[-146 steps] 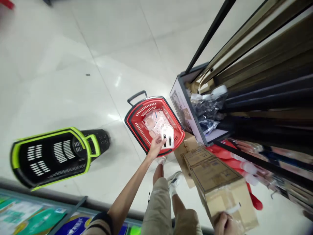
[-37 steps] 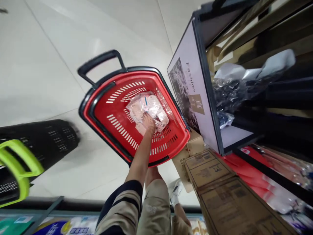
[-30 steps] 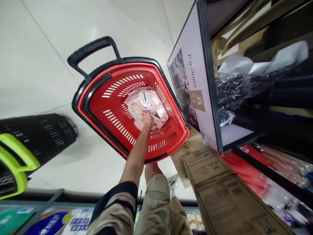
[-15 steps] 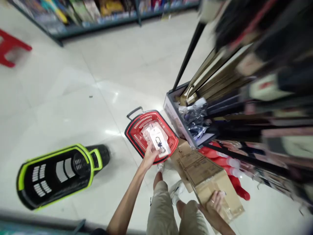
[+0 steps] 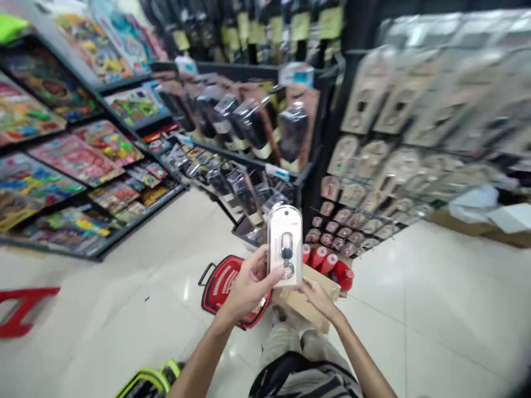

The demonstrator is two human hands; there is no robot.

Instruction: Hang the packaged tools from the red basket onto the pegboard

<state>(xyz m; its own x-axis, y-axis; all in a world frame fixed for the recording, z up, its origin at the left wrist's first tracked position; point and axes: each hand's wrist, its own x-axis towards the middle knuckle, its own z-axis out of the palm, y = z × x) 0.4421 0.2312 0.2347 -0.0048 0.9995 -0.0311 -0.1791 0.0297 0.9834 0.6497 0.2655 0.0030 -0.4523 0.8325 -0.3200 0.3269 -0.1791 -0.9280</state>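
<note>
I hold a white blister pack (image 5: 285, 243) upright in front of me; a small dark item with a metal ring shows through its clear window. My left hand (image 5: 249, 282) grips its left edge with curled fingers. My right hand (image 5: 316, 296) pinches the pack's lower right corner. Below my hands, a red shopping basket (image 5: 218, 284) with a black handle stands on the floor, partly hidden by my left hand. A cardboard box (image 5: 307, 307) lies under my right hand.
Toy shelves (image 5: 74, 149) line the left. Hanging packs fill the racks (image 5: 398, 138) ahead and to the right, all blurred. Red items (image 5: 327, 260) lie by the rack's foot. A green-and-black basket (image 5: 145, 381) sits at the bottom edge, a red stool (image 5: 20, 309) at far left.
My left hand has lifted the blister pack out of the red basket to chest height. My right hand left the cardboard box and joined it. My view swung up to the shelves.
</note>
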